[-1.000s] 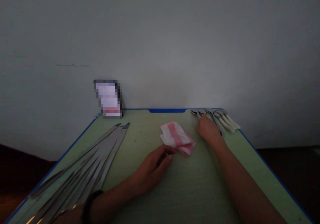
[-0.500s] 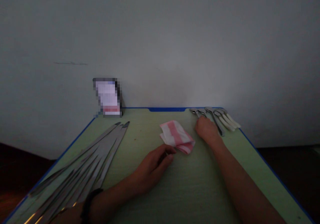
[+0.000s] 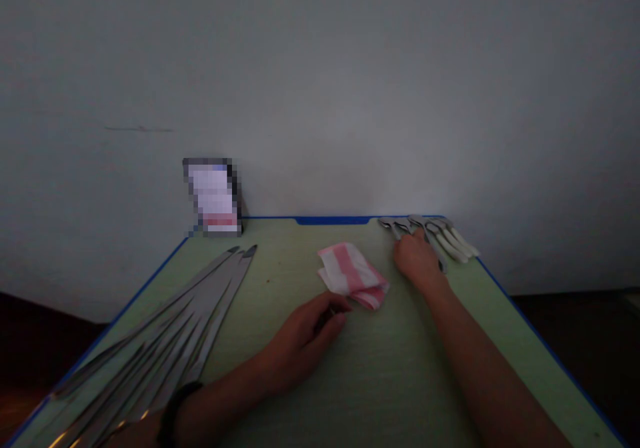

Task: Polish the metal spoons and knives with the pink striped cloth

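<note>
My right hand (image 3: 417,258) is at the back right of the table, its curled fingers down on the handles of the metal spoons (image 3: 387,223). It seems closed on a spoon; its fingertips are mostly hidden. Several spoons lie side by side there, the rightmost with white handles (image 3: 455,245). A folded pink-and-white striped cloth (image 3: 345,268) rests left of that hand. Beside the cloth's near edge, my left hand (image 3: 315,331) lies loosely curled, thumb and fingers apart, with nothing visible in it.
Several long, flat silver pieces (image 3: 200,308), perhaps table knives, fan out on the left, partly under my left forearm. A blurred phone-like screen (image 3: 214,195) leans on the wall (image 3: 320,88) at the back left. The pale green table (image 3: 380,388) has a blue edge.
My right hand has shifted slightly to the right along the spoons. My left hand and the cloth stay nearly the same; the whole view has moved a little.
</note>
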A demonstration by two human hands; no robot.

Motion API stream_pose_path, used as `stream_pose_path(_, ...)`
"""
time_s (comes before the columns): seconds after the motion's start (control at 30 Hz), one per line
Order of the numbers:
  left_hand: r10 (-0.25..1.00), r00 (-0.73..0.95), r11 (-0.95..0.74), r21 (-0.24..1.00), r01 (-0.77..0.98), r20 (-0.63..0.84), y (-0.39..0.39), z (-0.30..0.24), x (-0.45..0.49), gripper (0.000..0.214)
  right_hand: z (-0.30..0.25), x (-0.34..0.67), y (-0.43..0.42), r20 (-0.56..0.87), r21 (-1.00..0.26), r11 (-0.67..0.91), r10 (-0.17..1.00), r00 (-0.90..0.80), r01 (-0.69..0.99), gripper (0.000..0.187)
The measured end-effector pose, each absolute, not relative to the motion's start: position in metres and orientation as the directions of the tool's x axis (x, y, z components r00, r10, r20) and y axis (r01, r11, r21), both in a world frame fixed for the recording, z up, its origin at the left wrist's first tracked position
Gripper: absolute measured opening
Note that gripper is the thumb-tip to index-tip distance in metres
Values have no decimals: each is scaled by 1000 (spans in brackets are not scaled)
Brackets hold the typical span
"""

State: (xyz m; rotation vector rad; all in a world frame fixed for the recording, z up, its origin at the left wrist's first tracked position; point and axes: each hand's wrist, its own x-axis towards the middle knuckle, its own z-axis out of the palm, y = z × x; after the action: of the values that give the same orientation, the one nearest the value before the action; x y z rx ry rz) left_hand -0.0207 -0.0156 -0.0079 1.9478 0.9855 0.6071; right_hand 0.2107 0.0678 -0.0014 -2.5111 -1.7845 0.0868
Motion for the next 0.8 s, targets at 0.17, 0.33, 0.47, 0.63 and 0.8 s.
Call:
stream_pose_path(0.17, 812, 581, -337, 857, 389, 56, -16, -7, -21, 18, 6, 217, 66, -67, -40, -320, 946, 317, 947, 38)
stream_pose_path(0.33, 816, 576, -332, 852, 405, 45, -16, -6, -21, 19, 10, 219, 65, -71, -25, -302, 951, 300, 953, 37)
stream_pose_path(0.47, 818, 574, -327, 854, 405, 41, -16, -6, -20, 20, 8, 220, 65, -78, -12, -284, 956, 283, 959, 34)
stream_pose_path(0.63, 821, 569, -329, 848, 415, 40, -16, -7, -20, 18, 6, 224, 67, -92, -20, -268, 960, 265, 963, 32)
stream_pose_path(0.8, 816, 577, -326, 852, 410, 34, -17, -8, -20, 18, 7, 228, 67, -117, -11, -240, 964, 238, 971, 31)
